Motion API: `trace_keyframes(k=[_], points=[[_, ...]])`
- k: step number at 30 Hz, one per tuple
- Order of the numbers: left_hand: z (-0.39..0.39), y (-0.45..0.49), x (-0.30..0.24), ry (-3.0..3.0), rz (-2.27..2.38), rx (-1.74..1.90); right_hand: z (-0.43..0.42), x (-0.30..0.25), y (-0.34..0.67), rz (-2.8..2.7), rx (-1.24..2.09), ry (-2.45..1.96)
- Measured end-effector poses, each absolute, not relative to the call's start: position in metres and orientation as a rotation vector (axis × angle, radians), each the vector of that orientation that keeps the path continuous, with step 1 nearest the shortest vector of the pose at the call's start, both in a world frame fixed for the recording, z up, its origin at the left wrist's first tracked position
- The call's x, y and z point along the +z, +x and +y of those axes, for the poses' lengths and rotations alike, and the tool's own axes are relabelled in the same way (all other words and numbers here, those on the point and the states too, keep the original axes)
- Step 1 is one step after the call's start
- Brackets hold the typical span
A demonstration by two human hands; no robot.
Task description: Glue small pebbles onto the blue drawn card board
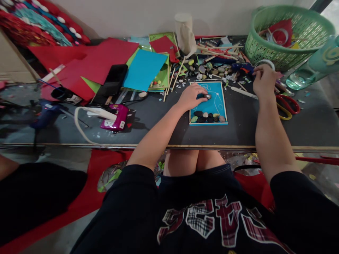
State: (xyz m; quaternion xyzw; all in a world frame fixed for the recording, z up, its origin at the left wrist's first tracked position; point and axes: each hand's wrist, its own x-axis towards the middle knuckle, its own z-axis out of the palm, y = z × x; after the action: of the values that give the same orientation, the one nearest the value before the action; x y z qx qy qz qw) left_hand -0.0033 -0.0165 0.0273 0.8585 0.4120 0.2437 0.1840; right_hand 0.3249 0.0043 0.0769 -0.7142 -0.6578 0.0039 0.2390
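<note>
A blue card panel (212, 104) with a pale stick frame and white line drawings lies in front of me. Black, white and yellowish pebbles (202, 120) line its near edge. Over the panel, my left hand (191, 97) pinches a dark pebble (207, 96) with a small pale patch on top between thumb and fingers. To the right, my right hand (265, 80) is closed, its fingertips at the end of a dark blue glue gun (242, 67) and beside a white roll (265, 63). Whatever sits inside those fingers is hidden.
Loose pebbles (209, 68) and sticks (219, 51) are heaped behind the panel. A green basket (288, 56), a bottle (304, 72) and scissors (288, 106) stand or lie right. Leftward are coloured sheets (145, 68), a phone (115, 79), a power adapter (115, 118) and another glue gun (45, 113).
</note>
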Motion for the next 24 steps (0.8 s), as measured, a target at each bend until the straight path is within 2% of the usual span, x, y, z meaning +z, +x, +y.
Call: trace_keyframes(k=[5,10,14,20,24], points=[[-0.016,-0.003,0.027,2.419,1.157,0.691,0.002,0.078,0.315,-1.627,0.12,-1.803],[-0.017,-0.002,0.03,2.409,1.18,0.665,-0.009,0.086,0.275,-1.588,0.673,-1.465],[-0.016,-0.002,0.029,2.413,1.174,0.671,-0.017,0.091,0.257,-1.527,0.867,-1.368],[-0.014,-0.002,0.026,2.425,1.159,0.693,-0.021,0.097,0.255,-1.442,0.858,-1.362],[-0.013,-0.003,0.023,2.436,1.157,0.736,-0.015,0.085,0.261,-1.475,0.613,-1.505]])
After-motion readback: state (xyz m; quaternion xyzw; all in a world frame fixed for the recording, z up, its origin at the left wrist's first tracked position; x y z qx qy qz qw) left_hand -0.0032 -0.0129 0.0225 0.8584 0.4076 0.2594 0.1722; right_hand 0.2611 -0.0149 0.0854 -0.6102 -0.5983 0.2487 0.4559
